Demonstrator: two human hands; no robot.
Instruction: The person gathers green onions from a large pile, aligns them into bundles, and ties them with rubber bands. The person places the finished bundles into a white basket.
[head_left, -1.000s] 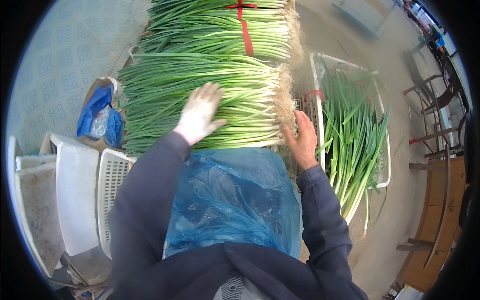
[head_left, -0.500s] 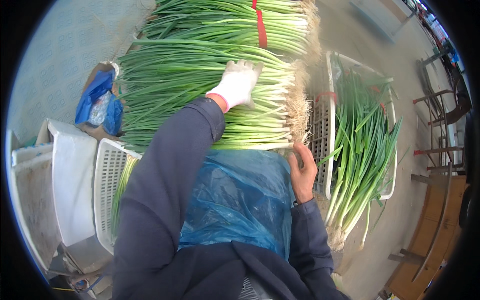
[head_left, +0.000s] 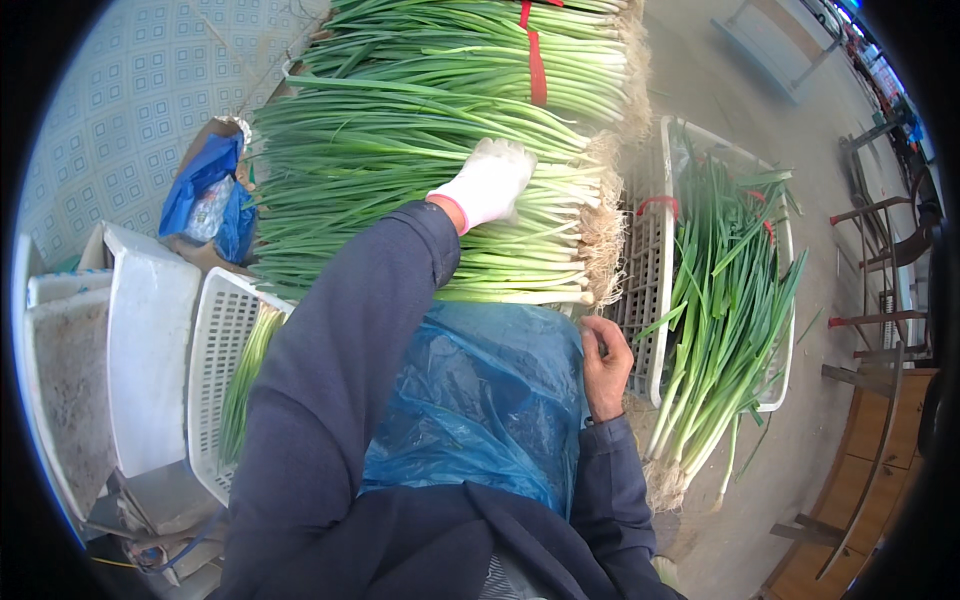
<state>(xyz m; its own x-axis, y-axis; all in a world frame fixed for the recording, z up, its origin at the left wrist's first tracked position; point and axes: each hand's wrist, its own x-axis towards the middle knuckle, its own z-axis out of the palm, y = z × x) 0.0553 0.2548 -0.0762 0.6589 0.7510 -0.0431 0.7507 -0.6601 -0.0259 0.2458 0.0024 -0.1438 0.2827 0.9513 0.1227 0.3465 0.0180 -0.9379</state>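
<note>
A wide layer of green onions (head_left: 350, 190) lies in front of me, with leaves to the left and pale stalks and roots to the right. My left hand (head_left: 490, 185), in a white glove with a pink cuff, is on the pale stalks, its fingers curled in and closed on some green onions; the fingertips are hidden. Bare, my right hand (head_left: 606, 366) rests beside the near root end with its fingers bent in; whatever they may hold cannot be made out. Blue plastic sheeting (head_left: 475, 400) covers my lap between the forearms.
Behind the loose layer are green onions bound with red tape (head_left: 537, 68). A white crate (head_left: 785, 375) of leafy green onions stands at right, another white crate (head_left: 215, 340) at left. Further left are a white foam box (head_left: 150, 350) and a blue bag (head_left: 205, 195). Metal-framed furniture (head_left: 880, 265) stands far right.
My left hand's spread fingers have curled in on the stalks. My right hand has drawn slightly nearer to me, away from the root end, its fingers more bent. The whole view has shifted slightly.
</note>
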